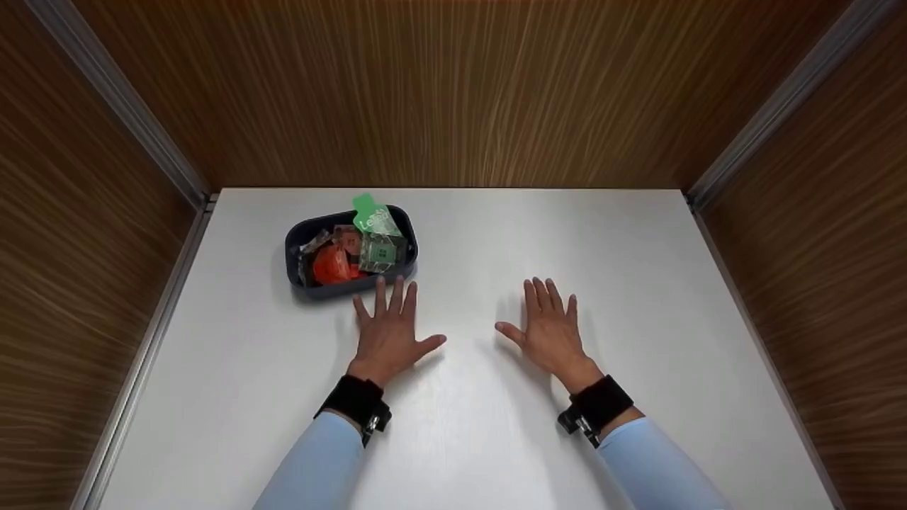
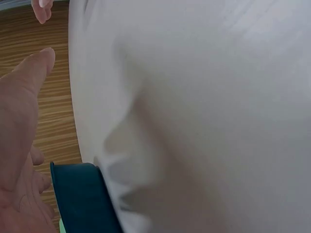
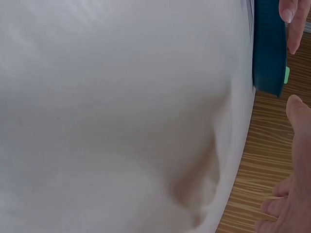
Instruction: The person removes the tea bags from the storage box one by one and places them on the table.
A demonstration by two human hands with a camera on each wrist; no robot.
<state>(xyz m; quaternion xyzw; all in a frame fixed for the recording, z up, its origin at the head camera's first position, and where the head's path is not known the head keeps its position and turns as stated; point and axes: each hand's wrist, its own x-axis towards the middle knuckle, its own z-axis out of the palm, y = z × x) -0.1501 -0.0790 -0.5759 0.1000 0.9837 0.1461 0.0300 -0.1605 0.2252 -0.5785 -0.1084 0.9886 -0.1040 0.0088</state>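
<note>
My left hand [image 1: 388, 340] hovers over the white table with its fingers spread, holding nothing. Its fingertips come right up to the near rim of a dark blue tub [image 1: 333, 290] in the head view. Inside the tub lie several small packets: a red-orange one [image 1: 331, 265], a clear one with a green square [image 1: 382, 253], and a green tag with white lettering [image 1: 367, 214]. To the right, my right hand [image 1: 551, 338] is held flat above the table, thumb out, also holding nothing. The tub's side wall [image 2: 82, 199] shows beside my left fingers in the left wrist view.
The white table [image 1: 638, 241] is bounded by a wood-grain back panel [image 1: 453, 92] and wood-grain side panels with metal rails [image 1: 127, 99]. Black straps with small cameras sit on both wrists [image 1: 602, 404], below light blue sleeves.
</note>
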